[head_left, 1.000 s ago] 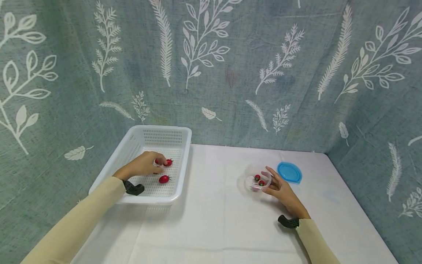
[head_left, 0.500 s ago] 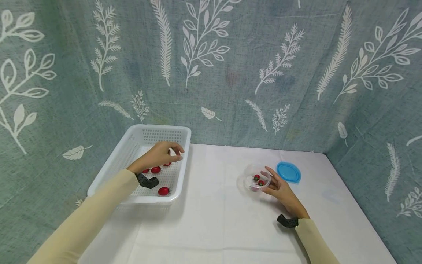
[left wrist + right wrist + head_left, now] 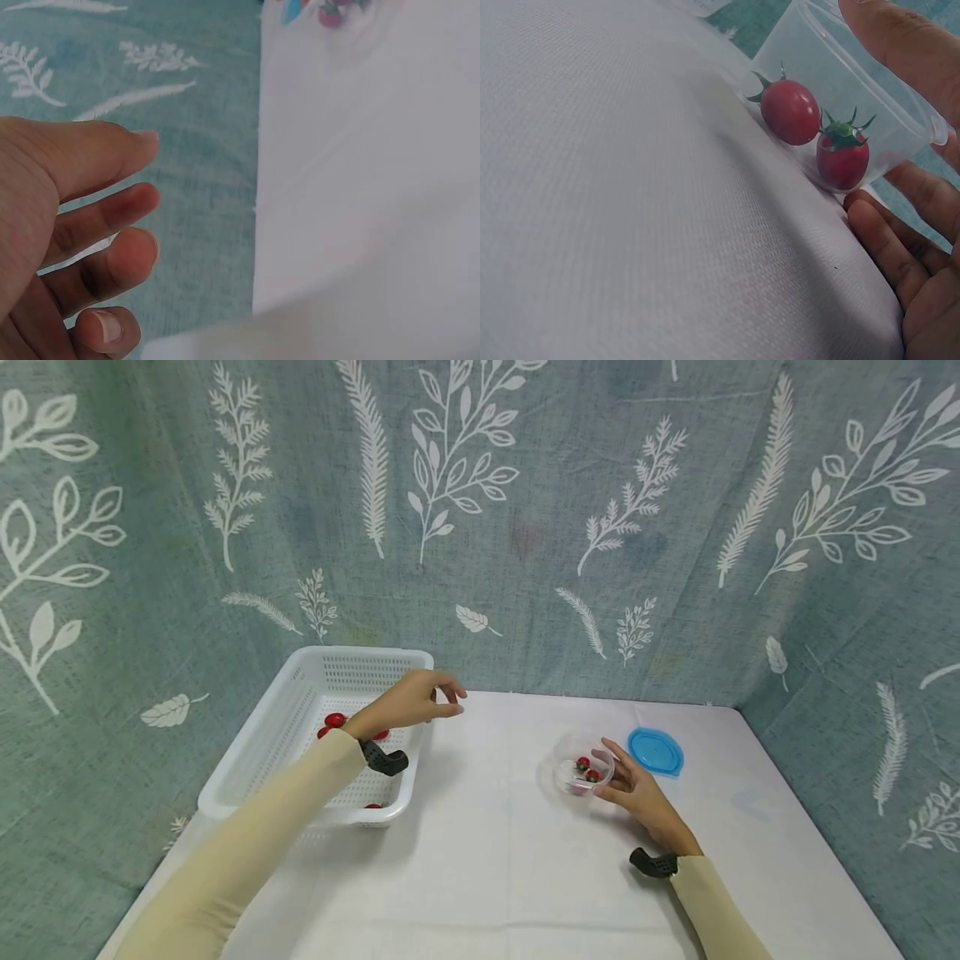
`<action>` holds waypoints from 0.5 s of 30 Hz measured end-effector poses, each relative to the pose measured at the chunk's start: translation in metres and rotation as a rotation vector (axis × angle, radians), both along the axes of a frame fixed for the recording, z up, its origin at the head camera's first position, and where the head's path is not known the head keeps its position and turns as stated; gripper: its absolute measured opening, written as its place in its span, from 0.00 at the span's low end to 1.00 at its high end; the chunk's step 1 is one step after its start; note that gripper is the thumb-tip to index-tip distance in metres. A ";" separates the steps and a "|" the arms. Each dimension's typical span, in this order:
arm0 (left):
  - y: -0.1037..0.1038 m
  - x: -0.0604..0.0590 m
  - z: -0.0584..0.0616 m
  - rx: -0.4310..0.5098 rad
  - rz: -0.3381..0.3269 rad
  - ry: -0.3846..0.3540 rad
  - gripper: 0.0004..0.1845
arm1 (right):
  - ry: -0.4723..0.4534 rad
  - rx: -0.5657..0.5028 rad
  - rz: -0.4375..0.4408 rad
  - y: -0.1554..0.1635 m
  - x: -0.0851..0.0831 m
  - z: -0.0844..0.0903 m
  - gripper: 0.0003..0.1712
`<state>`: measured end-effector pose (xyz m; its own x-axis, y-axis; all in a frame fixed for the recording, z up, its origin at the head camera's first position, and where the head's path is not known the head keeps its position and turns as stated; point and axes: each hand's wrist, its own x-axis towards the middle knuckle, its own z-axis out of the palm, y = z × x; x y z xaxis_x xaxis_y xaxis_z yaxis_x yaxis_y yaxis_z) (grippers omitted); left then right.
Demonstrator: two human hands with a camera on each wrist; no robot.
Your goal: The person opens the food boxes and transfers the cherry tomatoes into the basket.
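Observation:
My left hand (image 3: 444, 697) hovers above the right rim of a white perforated basket (image 3: 247, 752), over the edge of the white table. Its fingers (image 3: 139, 201) are loosely curled and I see nothing between them. Several red cherry tomatoes (image 3: 335, 720) lie in the basket. My right hand (image 3: 618, 774) holds a small clear container (image 3: 585, 767) at centre right, thumb over its rim and fingers (image 3: 881, 240) beneath. The container (image 3: 832, 67) is tipped, with two cherry tomatoes (image 3: 790, 112) resting against its lower wall.
A blue lid (image 3: 657, 752) lies flat just beyond the container. A white cloth covers the table (image 3: 487, 827). A leaf-patterned green backdrop (image 3: 525, 527) closes off the back and both sides.
My left hand has lifted out of the basket, where it touched the tomatoes, and moved right past the basket's rim. My right hand and the container have stayed put.

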<state>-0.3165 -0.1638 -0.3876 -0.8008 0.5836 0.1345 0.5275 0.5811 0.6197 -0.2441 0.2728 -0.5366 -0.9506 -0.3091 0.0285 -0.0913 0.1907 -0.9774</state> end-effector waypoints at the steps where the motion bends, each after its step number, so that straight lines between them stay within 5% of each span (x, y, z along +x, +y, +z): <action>1: 0.005 -0.001 0.001 0.006 -0.009 -0.004 0.10 | -0.001 0.001 -0.001 0.000 0.000 0.000 0.55; 15: 0.070 -0.011 -0.011 0.053 -0.147 -0.061 0.11 | 0.003 -0.003 0.011 0.002 -0.001 -0.001 0.54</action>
